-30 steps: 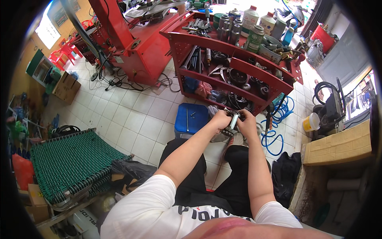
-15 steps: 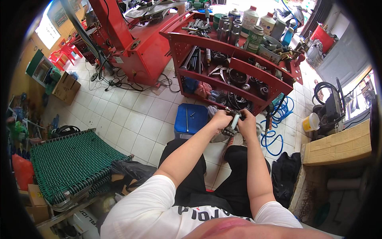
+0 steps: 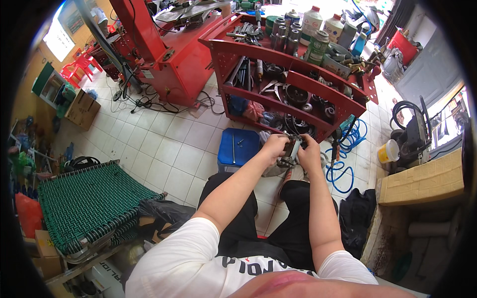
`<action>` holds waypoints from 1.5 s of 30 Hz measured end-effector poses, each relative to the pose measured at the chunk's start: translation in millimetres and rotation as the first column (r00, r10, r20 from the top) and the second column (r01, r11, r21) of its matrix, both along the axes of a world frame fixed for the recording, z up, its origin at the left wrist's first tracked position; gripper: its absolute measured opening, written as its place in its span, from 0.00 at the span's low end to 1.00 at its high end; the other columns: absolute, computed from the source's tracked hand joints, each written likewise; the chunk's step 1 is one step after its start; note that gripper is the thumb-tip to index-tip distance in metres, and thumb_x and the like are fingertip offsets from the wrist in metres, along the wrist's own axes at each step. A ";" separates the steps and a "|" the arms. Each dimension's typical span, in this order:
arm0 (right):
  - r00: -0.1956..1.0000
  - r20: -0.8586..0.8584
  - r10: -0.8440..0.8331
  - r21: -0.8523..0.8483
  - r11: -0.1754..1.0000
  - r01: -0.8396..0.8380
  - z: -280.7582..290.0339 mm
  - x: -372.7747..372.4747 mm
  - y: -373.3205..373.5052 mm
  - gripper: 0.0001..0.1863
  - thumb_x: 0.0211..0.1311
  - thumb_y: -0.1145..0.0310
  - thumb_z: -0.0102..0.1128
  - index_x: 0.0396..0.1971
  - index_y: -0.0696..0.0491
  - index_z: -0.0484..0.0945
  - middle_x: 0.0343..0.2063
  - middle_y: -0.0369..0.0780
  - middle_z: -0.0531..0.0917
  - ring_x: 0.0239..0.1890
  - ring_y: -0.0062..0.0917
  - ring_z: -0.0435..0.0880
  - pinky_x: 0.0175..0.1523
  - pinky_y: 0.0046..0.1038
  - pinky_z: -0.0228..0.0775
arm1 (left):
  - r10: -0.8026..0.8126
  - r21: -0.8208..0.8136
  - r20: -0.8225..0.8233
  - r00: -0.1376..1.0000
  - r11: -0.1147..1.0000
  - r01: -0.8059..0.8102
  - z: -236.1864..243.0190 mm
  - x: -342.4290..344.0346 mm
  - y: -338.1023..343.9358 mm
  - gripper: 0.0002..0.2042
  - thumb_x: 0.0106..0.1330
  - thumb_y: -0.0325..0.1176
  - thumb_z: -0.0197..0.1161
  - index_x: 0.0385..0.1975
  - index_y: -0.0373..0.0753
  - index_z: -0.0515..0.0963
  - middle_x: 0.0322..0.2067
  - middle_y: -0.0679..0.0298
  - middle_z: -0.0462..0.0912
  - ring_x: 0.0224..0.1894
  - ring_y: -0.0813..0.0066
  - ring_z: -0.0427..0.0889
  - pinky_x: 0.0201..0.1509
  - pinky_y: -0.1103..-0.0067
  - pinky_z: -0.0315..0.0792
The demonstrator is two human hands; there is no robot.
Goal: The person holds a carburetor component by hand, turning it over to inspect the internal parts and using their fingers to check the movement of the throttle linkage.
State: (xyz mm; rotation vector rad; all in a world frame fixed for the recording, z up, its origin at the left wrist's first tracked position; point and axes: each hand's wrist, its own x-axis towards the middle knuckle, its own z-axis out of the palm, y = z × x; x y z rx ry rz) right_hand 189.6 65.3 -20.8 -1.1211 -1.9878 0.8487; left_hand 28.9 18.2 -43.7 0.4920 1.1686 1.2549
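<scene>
— Why hold the part from two sides?
— Steadiness, probably: Left hand and right hand have fingers curled onto it; it's between them, right of the blue box

Left hand: closed around the left side of a metal part
Right hand: holds the same part from the right
Blue stool: long metal rod nearer its left edge, small metal pieces near the middle
Red cart: wrenches toward the top tray's left end, green can by the near edge
Blue hose: looped on the tiled floor, near the cart's lower right corner
</scene>
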 end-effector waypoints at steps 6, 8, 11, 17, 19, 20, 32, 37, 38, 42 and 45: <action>0.980 -0.201 0.000 -0.016 1.000 -0.003 -26.6 15.8 28.6 0.14 0.63 0.67 0.64 0.45 0.58 0.83 0.34 0.45 0.88 0.37 0.24 0.85 0.46 0.28 0.75 | -0.044 0.104 0.200 0.979 0.994 0.023 -4.3 5.8 16.3 0.10 0.71 0.31 0.59 0.46 0.36 0.84 0.41 0.59 0.87 0.38 0.66 0.88 0.40 0.70 0.83; 0.954 -0.300 0.013 -0.163 0.984 -0.065 -19.0 -0.2 14.0 0.13 0.64 0.66 0.64 0.44 0.59 0.83 0.33 0.39 0.86 0.37 0.20 0.82 0.45 0.27 0.74 | -0.005 0.128 0.326 0.946 0.991 -0.039 -20.9 -5.7 12.1 0.10 0.74 0.32 0.59 0.49 0.36 0.82 0.42 0.59 0.88 0.43 0.65 0.88 0.49 0.67 0.82; 0.864 -0.500 -0.063 -0.420 0.890 -0.178 -13.3 -9.7 5.2 0.11 0.69 0.69 0.66 0.46 0.58 0.81 0.34 0.35 0.85 0.36 0.18 0.82 0.42 0.24 0.75 | 0.016 0.123 0.355 0.935 0.990 -0.063 -26.5 -12.6 11.5 0.10 0.78 0.33 0.58 0.49 0.33 0.80 0.44 0.57 0.89 0.45 0.64 0.90 0.50 0.69 0.84; 0.798 -0.583 -0.150 -0.501 0.840 -0.208 -11.5 -6.6 1.3 0.12 0.71 0.67 0.67 0.47 0.57 0.79 0.34 0.35 0.85 0.36 0.18 0.84 0.42 0.24 0.75 | 0.096 0.073 0.308 0.947 0.990 -0.124 -5.0 -0.7 9.8 0.08 0.74 0.27 0.62 0.49 0.34 0.80 0.42 0.56 0.88 0.39 0.67 0.91 0.42 0.72 0.86; 0.800 -0.576 -0.167 -0.517 0.833 -0.199 -12.0 -8.7 -1.3 0.11 0.71 0.67 0.67 0.46 0.57 0.79 0.36 0.35 0.85 0.36 0.18 0.84 0.42 0.24 0.76 | 0.109 0.070 0.299 0.948 0.988 -0.135 -2.1 -1.5 7.6 0.08 0.73 0.25 0.64 0.48 0.34 0.80 0.41 0.57 0.88 0.37 0.67 0.91 0.40 0.73 0.86; 0.792 -0.587 -0.165 -0.516 0.830 -0.210 -13.3 -9.3 -0.8 0.11 0.71 0.68 0.67 0.46 0.57 0.79 0.36 0.35 0.85 0.36 0.18 0.84 0.43 0.24 0.76 | 0.115 0.092 0.266 0.957 0.985 -0.144 -0.2 -1.3 7.1 0.08 0.73 0.25 0.64 0.49 0.34 0.81 0.41 0.58 0.88 0.37 0.68 0.91 0.40 0.73 0.86; 0.527 -0.798 -0.292 -0.535 0.746 -0.397 -26.8 -11.5 -4.3 0.10 0.71 0.70 0.67 0.48 0.55 0.80 0.38 0.35 0.86 0.37 0.19 0.85 0.43 0.24 0.79 | 0.181 0.200 0.082 0.980 0.960 -0.194 28.0 7.9 -2.1 0.09 0.72 0.29 0.66 0.48 0.36 0.81 0.39 0.63 0.87 0.35 0.76 0.87 0.37 0.78 0.82; 0.483 -0.813 -0.324 -0.547 0.708 -0.446 -21.7 -13.0 -6.6 0.11 0.72 0.70 0.67 0.50 0.54 0.79 0.39 0.35 0.86 0.38 0.21 0.86 0.44 0.25 0.80 | 0.133 0.170 0.002 0.991 0.977 -0.132 29.7 -2.2 -2.9 0.10 0.73 0.34 0.66 0.47 0.36 0.82 0.37 0.64 0.86 0.36 0.79 0.86 0.35 0.80 0.80; 0.488 -0.813 -0.316 -0.540 0.722 -0.432 -21.9 -13.7 -6.5 0.11 0.71 0.70 0.67 0.49 0.54 0.79 0.39 0.35 0.87 0.38 0.21 0.86 0.44 0.26 0.80 | 0.110 0.195 -0.110 0.988 0.977 -0.087 29.9 -3.6 -2.5 0.10 0.72 0.34 0.67 0.46 0.35 0.83 0.37 0.65 0.87 0.36 0.79 0.85 0.36 0.80 0.79; 0.498 -0.811 -0.307 -0.536 0.730 -0.424 -24.2 -16.7 -6.6 0.10 0.71 0.70 0.68 0.49 0.53 0.80 0.40 0.34 0.87 0.39 0.20 0.86 0.45 0.26 0.79 | 0.139 0.312 -0.379 0.915 0.950 -0.015 25.7 -8.6 -0.2 0.09 0.70 0.32 0.67 0.43 0.34 0.86 0.35 0.65 0.87 0.35 0.80 0.83 0.39 0.81 0.77; 0.514 -0.812 -0.277 -0.526 0.729 -0.438 -26.7 -13.2 -5.6 0.11 0.70 0.70 0.69 0.49 0.53 0.80 0.39 0.34 0.87 0.38 0.19 0.85 0.44 0.25 0.78 | 0.134 0.314 -0.468 0.874 0.949 0.023 28.1 -9.8 -1.4 0.09 0.68 0.31 0.68 0.43 0.33 0.86 0.34 0.64 0.88 0.35 0.80 0.83 0.41 0.80 0.76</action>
